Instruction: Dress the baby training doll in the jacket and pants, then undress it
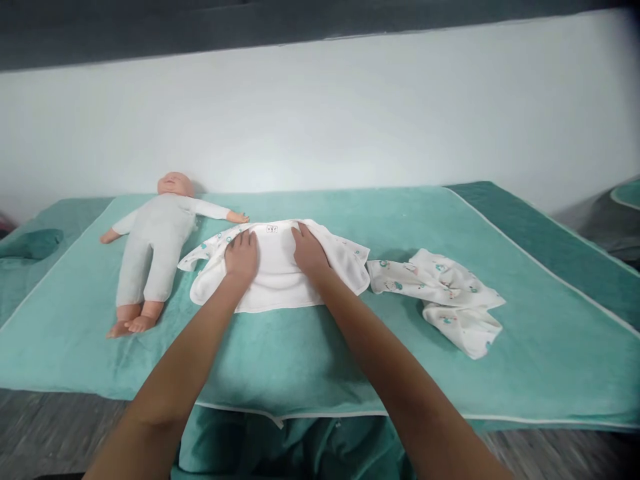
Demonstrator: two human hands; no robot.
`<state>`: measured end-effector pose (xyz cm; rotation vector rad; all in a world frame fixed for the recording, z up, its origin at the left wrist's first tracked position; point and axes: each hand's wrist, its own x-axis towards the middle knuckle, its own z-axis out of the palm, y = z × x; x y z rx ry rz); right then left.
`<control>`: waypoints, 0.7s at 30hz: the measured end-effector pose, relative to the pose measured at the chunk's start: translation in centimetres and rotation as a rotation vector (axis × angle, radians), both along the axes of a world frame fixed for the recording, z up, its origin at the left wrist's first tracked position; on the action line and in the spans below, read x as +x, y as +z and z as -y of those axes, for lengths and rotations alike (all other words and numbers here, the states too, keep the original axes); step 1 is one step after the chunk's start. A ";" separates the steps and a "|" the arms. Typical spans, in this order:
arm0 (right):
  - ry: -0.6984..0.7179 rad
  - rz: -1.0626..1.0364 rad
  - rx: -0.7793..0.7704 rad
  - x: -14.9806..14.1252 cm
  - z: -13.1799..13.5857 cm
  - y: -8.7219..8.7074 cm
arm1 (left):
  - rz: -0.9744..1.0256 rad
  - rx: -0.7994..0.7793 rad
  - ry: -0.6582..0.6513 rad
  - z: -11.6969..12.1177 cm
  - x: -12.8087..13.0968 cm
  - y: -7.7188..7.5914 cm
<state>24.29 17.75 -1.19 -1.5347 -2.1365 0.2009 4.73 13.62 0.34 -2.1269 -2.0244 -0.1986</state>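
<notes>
A white baby shirt with a small printed pattern on its sleeves lies spread open on a green bed cover, its plain inside facing up and a label at the neck. My left hand rests on the left front panel, palm down with fingers stretched toward the collar. On the opposite side, my right hand lies against the right panel near the neckline, fingers extended. To the left, a doll in a pale cloth body lies on its back, one hand near the shirt's collar. Crumpled printed baby pants lie to the right.
The green cover spreads over the bed, with a darker green band along the right. A white wall stands behind the bed. Grey floor shows below the front edge.
</notes>
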 end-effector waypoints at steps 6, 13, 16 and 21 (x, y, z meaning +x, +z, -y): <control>0.334 -0.063 0.137 2.0 3.5 -0.6 | 0.032 0.044 -0.127 0.8 0.0 -1.1; -0.403 -0.179 0.122 12.6 4.5 0.4 | 0.150 0.101 -0.548 5.6 1.1 -1.7; -0.553 -0.097 -0.145 15.4 4.5 0.4 | 0.292 0.091 -0.766 8.3 3.3 -1.6; -0.469 -0.123 -0.161 16.3 4.1 0.3 | 0.343 0.067 -0.746 10.1 5.5 -1.1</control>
